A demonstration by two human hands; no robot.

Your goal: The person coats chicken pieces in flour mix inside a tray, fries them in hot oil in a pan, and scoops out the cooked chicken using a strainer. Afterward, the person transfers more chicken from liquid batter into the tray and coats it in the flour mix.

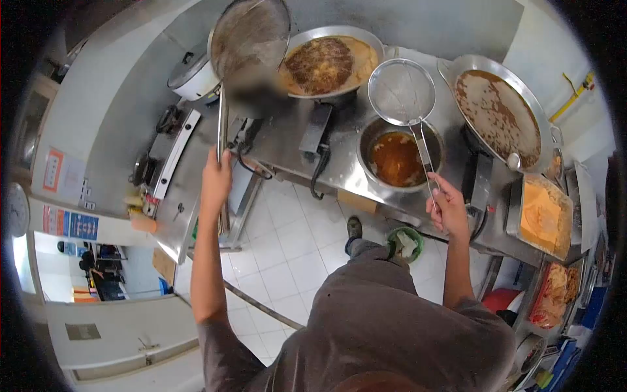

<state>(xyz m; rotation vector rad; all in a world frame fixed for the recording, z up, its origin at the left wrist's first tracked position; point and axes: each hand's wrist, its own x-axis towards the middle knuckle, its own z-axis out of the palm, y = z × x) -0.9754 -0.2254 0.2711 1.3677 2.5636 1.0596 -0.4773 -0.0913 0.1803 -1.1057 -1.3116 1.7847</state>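
Note:
My left hand (217,175) is closed round the handle of a large round strainer (250,36), raised at the left of a wide wok (369,42) of foamy oil with a dark brown mass in it. A small mesh skimmer (401,91) is gripped by its handle in my right hand (445,204). Its mesh hangs above the back edge of a deep metal pot (363,160) holding brown liquid. At the right, a second wok (462,65) holds foamy oil with many small brown pieces; a ladle (514,161) rests at its near edge.
A metal tray (513,215) of orange powder sits at the counter's right end. Far left are a gas stove (177,153) and a lidded white pot (196,81). A green bin (418,247) stands on the tiled floor below the counter (339,175), beside my foot.

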